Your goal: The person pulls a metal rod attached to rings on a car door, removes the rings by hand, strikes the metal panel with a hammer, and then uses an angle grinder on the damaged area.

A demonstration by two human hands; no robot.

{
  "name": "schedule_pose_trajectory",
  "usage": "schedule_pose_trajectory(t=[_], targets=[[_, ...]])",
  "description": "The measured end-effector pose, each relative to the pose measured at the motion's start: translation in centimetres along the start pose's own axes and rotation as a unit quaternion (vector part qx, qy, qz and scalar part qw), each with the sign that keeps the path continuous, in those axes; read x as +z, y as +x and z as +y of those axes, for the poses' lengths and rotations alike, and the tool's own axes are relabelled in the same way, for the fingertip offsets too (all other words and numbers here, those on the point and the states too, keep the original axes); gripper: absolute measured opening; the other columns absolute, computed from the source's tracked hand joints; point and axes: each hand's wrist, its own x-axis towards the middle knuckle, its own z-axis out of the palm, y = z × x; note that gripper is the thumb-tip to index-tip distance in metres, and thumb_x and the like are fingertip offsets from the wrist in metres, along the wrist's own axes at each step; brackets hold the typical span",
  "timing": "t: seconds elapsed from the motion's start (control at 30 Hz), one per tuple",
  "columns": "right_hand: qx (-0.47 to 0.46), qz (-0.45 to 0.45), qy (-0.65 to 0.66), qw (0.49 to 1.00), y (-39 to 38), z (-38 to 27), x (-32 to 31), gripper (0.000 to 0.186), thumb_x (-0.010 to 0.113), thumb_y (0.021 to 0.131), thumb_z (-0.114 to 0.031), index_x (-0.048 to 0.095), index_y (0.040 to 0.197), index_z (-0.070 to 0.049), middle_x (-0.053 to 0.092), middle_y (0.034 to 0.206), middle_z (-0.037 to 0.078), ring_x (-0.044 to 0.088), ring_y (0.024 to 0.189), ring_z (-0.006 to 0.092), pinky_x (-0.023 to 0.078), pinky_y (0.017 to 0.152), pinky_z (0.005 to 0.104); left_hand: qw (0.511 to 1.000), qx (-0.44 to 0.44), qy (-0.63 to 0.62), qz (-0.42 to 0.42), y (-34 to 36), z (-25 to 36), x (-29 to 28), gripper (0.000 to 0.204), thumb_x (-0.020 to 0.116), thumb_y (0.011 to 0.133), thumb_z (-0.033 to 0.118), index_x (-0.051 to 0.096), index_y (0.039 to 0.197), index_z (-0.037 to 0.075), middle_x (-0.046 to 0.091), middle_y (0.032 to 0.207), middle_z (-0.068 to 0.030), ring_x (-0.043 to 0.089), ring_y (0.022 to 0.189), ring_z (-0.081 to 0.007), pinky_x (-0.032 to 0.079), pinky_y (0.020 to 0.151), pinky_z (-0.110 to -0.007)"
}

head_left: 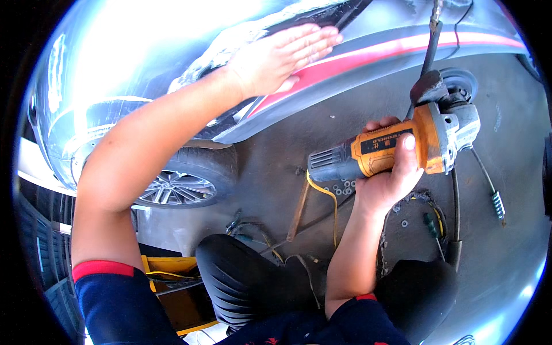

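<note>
My left hand (pixel 282 60) is stretched flat, fingers together and palm down, against or just over the scuffed side panel of a car (pixel 224 49); I cannot tell if it touches. A pinkish-red stripe (pixel 322 72) runs along the panel beside the fingers. In my right hand (pixel 382 187) is an orange and black angle grinder (pixel 376 155), gripped around its body with the thumb on top. The grinder's metal head and disc point up and right, apart from the car. Its disc (pixel 464 80) is partly hidden by the dark guard.
A car wheel (pixel 179 187) stands left of centre. On the grey floor lie a wooden-handled tool (pixel 297 210), several washers (pixel 346 187), a yellow cord (pixel 333 207), and a rod with a coiled grip (pixel 498 206). A black hose (pixel 456 201) runs at right. A yellow box (pixel 169 264) sits by my left knee.
</note>
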Motion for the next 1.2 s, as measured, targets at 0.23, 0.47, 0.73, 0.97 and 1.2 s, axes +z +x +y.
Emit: schedule_pose_trajectory(t=[0.23,0.47,0.73,0.97,1.2], targets=[[0.008,-0.019,-0.026,0.999,0.1,0.1,-1.3,0.048,0.074,0.093,-0.033,0.056,0.124,0.000,0.067,0.104,0.016,0.070,0.088,0.0286,0.059,0.078,0.0411,0.997,-0.019,-0.075,0.023,-3.0,2.5,1.3,0.099,0.062,0.086,0.045,0.022,0.168,0.006,0.018,0.176,-0.0062,0.015,0.163,-0.0185,0.008,0.135,-0.037],[0.026,-0.072,-0.028,0.997,-0.1,-0.3,-2.5,0.052,0.077,0.091,-0.033,0.055,0.125,0.000,0.067,0.106,0.017,0.070,0.091,0.0291,0.059,0.081,0.0424,0.982,-0.102,-0.091,0.130,-0.4,-0.8,-0.5,0.101,0.070,0.083,0.043,0.027,0.166,0.005,0.020,0.176,-0.0056,0.017,0.162,-0.0200,0.011,0.134,-0.038],[0.068,-0.166,-0.056,0.982,-1.2,0.5,-1.7,0.061,0.082,0.086,-0.029,0.054,0.132,0.001,0.065,0.109,0.017,0.068,0.096,0.0296,0.059,0.087,0.0448,0.966,-0.108,-0.222,0.083,-7.6,6.3,3.6,0.098,0.071,0.079,0.033,0.031,0.165,0.007,0.024,0.175,-0.0064,0.020,0.162,-0.0209,0.016,0.133,-0.039],[0.140,-0.261,-0.161,0.942,-0.7,2.1,-0.7,0.053,0.080,0.084,-0.013,0.060,0.130,0.000,0.070,0.108,0.012,0.070,0.094,0.0225,0.059,0.085,0.0373,0.539,-0.363,-0.760,0.015,-8.7,12.7,-4.4,0.074,0.066,0.093,0.023,0.040,0.159,0.005,0.052,0.153,-0.0215,0.054,0.138,-0.0292,0.043,0.116,-0.042],[0.217,-0.314,-0.151,0.912,-3.1,4.9,3.2,0.042,0.082,0.085,-0.003,0.066,0.123,0.001,0.074,0.106,0.007,0.070,0.095,0.0168,0.057,0.086,0.0325,0.222,-0.407,-0.849,0.252,-7.6,22.6,-7.0,0.082,0.063,0.097,0.027,0.021,0.161,-0.003,0.052,0.146,-0.0246,0.054,0.136,-0.0321,0.042,0.114,-0.042]])
